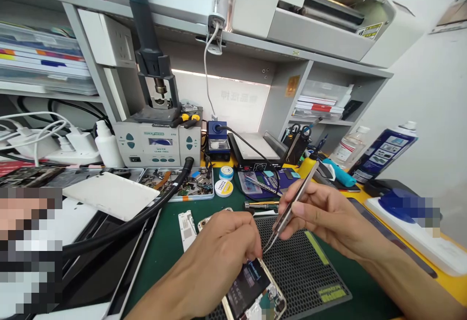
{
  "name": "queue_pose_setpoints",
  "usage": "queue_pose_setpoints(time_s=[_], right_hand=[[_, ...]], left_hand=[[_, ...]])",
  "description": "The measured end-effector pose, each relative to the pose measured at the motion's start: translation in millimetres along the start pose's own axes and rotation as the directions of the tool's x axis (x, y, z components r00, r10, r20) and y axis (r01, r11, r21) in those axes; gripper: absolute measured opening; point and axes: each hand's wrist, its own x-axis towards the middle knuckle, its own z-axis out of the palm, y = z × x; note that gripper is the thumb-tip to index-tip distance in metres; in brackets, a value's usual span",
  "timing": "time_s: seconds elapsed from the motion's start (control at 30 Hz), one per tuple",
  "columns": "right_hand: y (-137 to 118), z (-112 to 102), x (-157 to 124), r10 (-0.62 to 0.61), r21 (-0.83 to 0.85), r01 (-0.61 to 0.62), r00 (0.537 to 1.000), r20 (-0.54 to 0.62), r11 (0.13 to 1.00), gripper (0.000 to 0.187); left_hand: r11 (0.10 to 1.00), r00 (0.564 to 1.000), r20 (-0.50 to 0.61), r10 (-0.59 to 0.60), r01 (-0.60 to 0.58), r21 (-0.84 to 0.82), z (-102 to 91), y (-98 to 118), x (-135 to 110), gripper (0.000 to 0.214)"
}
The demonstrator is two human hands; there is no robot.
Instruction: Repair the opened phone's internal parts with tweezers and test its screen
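Note:
An opened phone point(272, 286) with a gold frame, its black battery point(248, 281) and inner parts exposed, lies on a black honeycomb mat point(310, 271). My left hand point(222, 247) reaches over the phone's upper part and covers much of it. Its fingers are curled together at the phone's edge; whatever they grip is hidden. In my right hand point(324, 210) a pair of metal tweezers point(295, 203) is held between thumb and fingers. The tweezer tips point down and sit right beside my left fingertips. Anything between the tips is too small to make out.
A thick black hose point(146, 220) crosses the left side above tablet-like panels. Behind are a tray of parts point(197, 184), two small round tins point(224, 188), a screwdriver point(260, 204), a grey rework station point(156, 142) and a flat heating plate point(255, 147). Bottles stand right.

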Motion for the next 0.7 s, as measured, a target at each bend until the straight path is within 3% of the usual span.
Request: queue_pose_setpoints(time_s=[0.43,0.7], right_hand=[[1.3,4.9,0.4,0.020,-0.027,-0.021,0.999,-0.033,0.999,0.010],[-2.4,6.4,-3.7,-0.010,-0.070,0.005,0.998,-0.065,0.998,0.010]], left_hand=[[0.999,1.000,0.014,0.008,-0.009,0.040,1.6,2.0,0.8,0.026],[0.998,0.998,-0.020,-0.055,0.054,-0.012,-0.3,-3.2,5.2,0.027]])
